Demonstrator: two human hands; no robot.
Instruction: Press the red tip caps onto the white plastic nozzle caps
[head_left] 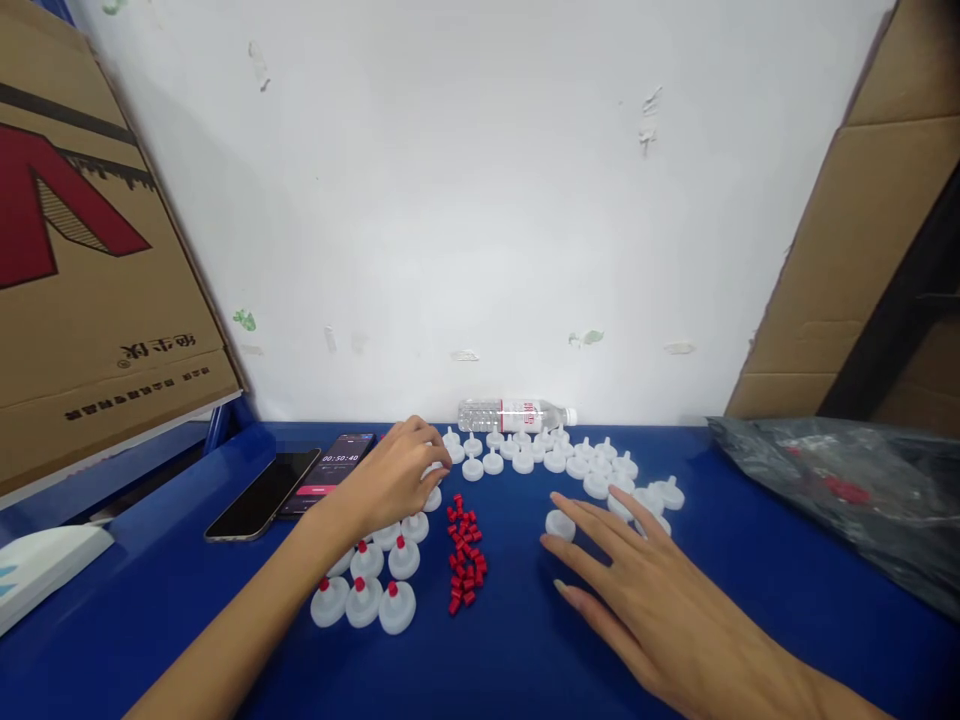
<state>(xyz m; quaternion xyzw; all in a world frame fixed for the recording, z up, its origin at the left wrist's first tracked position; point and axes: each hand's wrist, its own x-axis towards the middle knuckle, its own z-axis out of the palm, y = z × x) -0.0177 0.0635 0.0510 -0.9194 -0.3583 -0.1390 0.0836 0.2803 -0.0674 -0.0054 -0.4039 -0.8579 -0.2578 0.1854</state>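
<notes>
On the left of the blue table [517, 620], my left hand [405, 465] reaches over a group of white spouted caps, its fingers curled down together. A white spouted cap [433, 469] shows at its fingertips, mostly hidden by them. In front of that hand stand white caps with red tips on their spouts, such as this red-tipped cap [397, 607]. My right hand [630, 590] is open, fingers spread, with its index and middle fingertips beside a single white cap [560, 525]. Small red tips [466, 550] lie loose in a strip between the hands.
Several white spouted caps [523, 460] stand along the back, before a clear plastic bottle [517, 414] lying against the wall. Two phones lie at left, one a dark phone [262, 495], the other a timer phone [330, 460]. A dark plastic bag [840, 500] covers the right side.
</notes>
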